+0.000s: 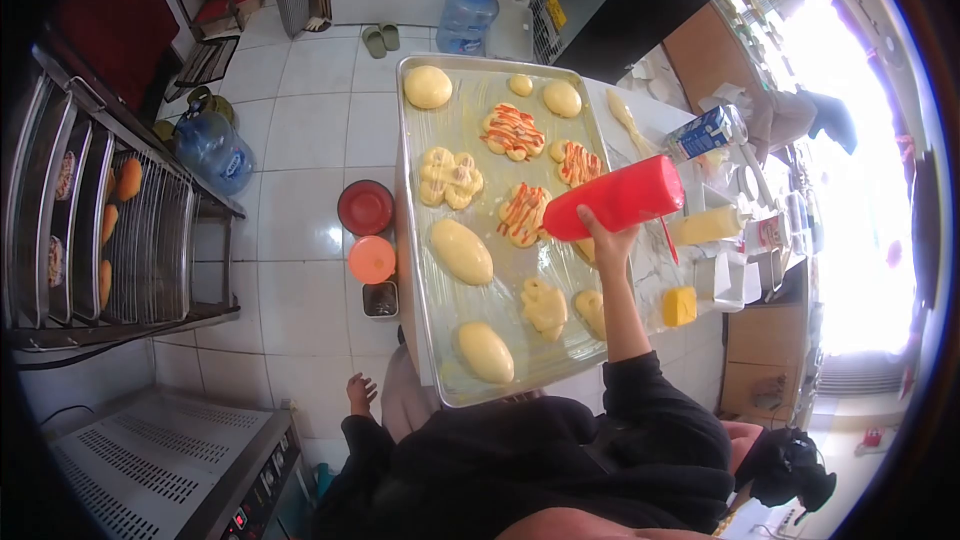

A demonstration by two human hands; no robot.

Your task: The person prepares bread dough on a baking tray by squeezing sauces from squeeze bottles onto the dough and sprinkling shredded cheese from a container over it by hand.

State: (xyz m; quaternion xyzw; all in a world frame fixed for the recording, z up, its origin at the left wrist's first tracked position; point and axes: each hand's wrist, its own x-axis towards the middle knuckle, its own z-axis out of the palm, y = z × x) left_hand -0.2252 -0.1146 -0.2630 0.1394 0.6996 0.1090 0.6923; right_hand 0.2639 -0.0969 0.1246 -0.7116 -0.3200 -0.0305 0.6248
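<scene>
My right hand (608,238) is wrapped around a red squeeze bottle (620,198), which it holds tilted over the right side of a large metal baking tray (436,360). The bottle's lower left end is beside a flower-shaped dough piece (524,215) striped with red sauce. Farther back, two more pieces carry red stripes, a round dough piece (513,131) and a smaller one (577,162). Plain glossy oval dough (461,251) and an unstriped flower-shaped dough (450,178) lie at the left. My left hand (361,393) hangs off the tray's near left corner, fingers apart, holding nothing.
Right of the tray stand a pale yellow squeeze bottle (705,226), a blue carton (706,133), a pastry brush (627,120) and a yellow block (679,306). Bowls (366,208) sit along its left side. A bread rack (150,230) and an oven-like machine (170,460) are farther left.
</scene>
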